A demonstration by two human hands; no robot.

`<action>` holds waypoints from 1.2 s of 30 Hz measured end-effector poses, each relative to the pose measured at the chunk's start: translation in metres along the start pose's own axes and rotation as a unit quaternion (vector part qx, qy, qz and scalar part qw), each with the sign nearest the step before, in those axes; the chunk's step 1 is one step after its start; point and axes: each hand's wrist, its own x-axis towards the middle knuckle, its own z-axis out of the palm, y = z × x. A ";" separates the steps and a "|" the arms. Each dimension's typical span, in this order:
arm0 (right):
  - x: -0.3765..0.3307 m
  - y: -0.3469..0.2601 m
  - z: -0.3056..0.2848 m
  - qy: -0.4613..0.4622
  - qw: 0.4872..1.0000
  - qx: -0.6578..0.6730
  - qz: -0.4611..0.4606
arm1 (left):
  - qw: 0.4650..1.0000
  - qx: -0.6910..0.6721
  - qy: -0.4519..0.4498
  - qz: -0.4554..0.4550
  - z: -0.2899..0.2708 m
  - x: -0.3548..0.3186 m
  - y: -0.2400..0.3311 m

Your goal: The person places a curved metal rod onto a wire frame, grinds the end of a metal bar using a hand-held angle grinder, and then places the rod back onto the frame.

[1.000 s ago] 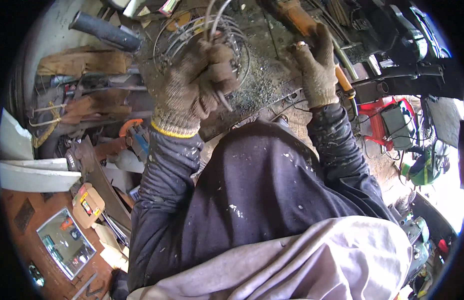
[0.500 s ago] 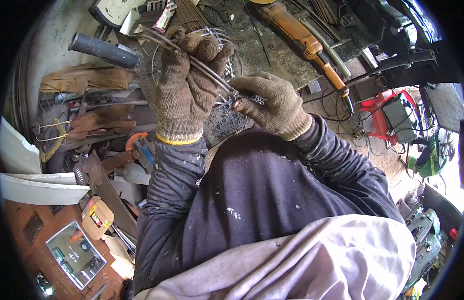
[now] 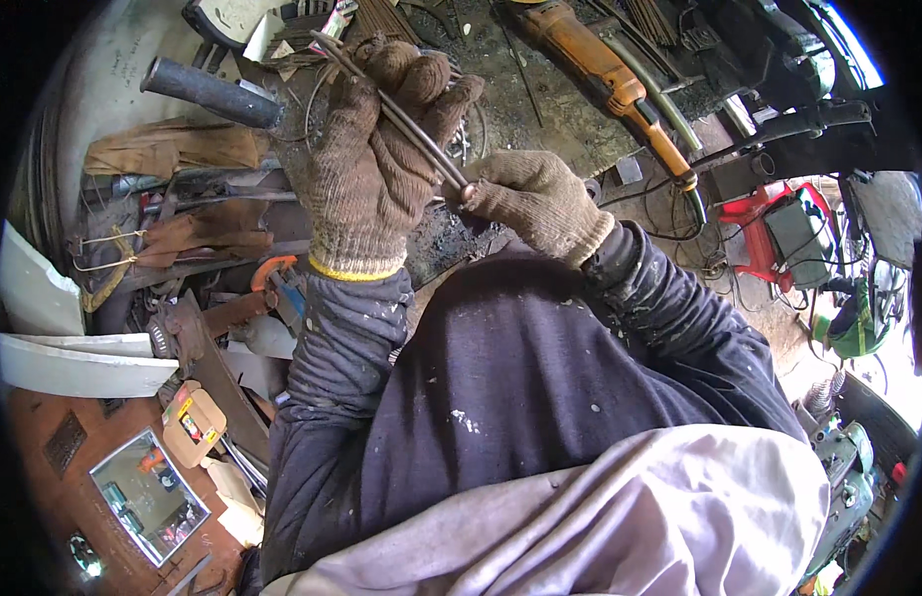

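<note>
While two gloved hands, left hand (image 3: 376,164) and right hand (image 3: 535,199), grip one rod (image 3: 401,114).

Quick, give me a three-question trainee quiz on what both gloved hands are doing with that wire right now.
1. True or false: both hands wear knit gloves.
2. Which hand pinches the lower end of the bent wire? A) left hand B) right hand
3. What orange tool lies on the bench beyond the hands?

Key: 1 true. 2 B. 3 The angle grinder.
</note>
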 end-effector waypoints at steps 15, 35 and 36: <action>-0.004 0.002 -0.011 -0.117 0.957 0.258 0.055 | 0.986 -0.157 0.025 -0.059 -0.005 0.009 0.007; -0.007 0.017 -0.023 0.048 0.755 -0.566 -0.328 | 0.988 -0.058 0.039 -0.139 0.007 -0.003 0.065; -0.006 0.019 -0.025 0.054 0.749 -0.563 -0.344 | 0.989 -0.060 0.007 -0.133 0.007 -0.005 0.064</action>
